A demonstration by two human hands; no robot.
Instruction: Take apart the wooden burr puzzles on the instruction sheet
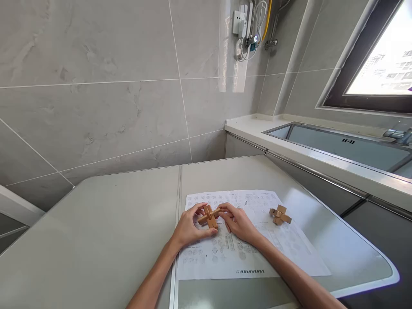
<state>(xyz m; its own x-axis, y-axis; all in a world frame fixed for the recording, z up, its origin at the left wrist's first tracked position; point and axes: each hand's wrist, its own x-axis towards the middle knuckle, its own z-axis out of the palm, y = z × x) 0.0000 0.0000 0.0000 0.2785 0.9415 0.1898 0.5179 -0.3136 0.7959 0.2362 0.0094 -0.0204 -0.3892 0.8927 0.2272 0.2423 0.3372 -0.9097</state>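
Note:
A wooden burr puzzle (210,217) made of interlocking bars is held between my two hands, just over a printed paper sheet. My left hand (192,227) curves around its left side, fingers at the top and thumb at the bottom. On the other side, my right hand (237,221) pinches the end of a bar that sticks out to the right. Parts of the bars are covered by my fingers. A second wooden burr puzzle (280,215) rests on the right part of the sheet, apart from both hands.
The printed sheet (257,266), with diagrams and text, lies on a light table (128,231) with a seam. A tiled wall (112,107) stands behind. To the right is a counter with a sink (337,141) and a window. Sockets and cables (247,30) hang on the wall.

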